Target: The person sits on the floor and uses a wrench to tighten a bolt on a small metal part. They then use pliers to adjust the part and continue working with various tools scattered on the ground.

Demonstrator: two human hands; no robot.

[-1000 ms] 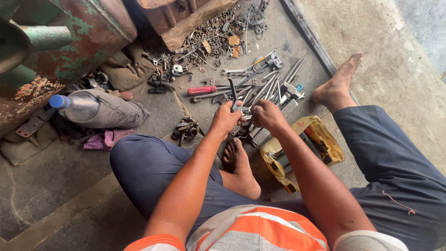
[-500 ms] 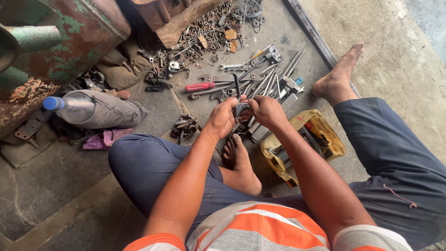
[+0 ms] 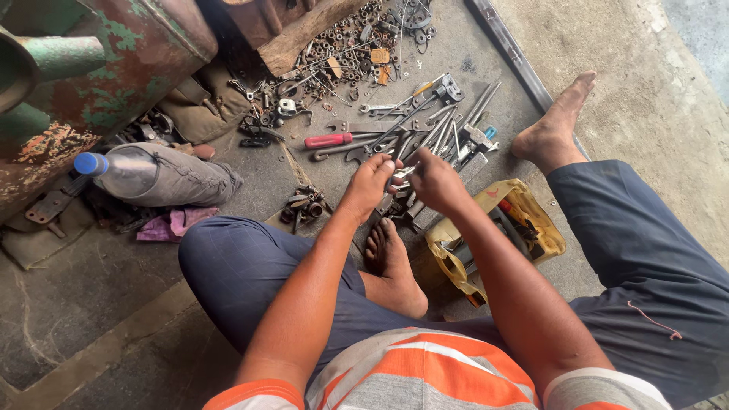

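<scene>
Fingers [image 3: 395,168] round small metal part [image 3: 402,173]

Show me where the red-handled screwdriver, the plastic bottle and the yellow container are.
red-handled screwdriver [image 3: 328,140], head view, on the red handle.
plastic bottle [image 3: 125,168], head view, on the clear body near the blue cap.
yellow container [image 3: 548,237], head view, on its right rim.

The small metal part [image 3: 402,173] between the left hand [image 3: 370,184] and the right hand [image 3: 431,181] is mostly hidden by fingers; its kind is unclear. The green rusty machine [image 3: 91,68] is cut by the top and left edges.
</scene>
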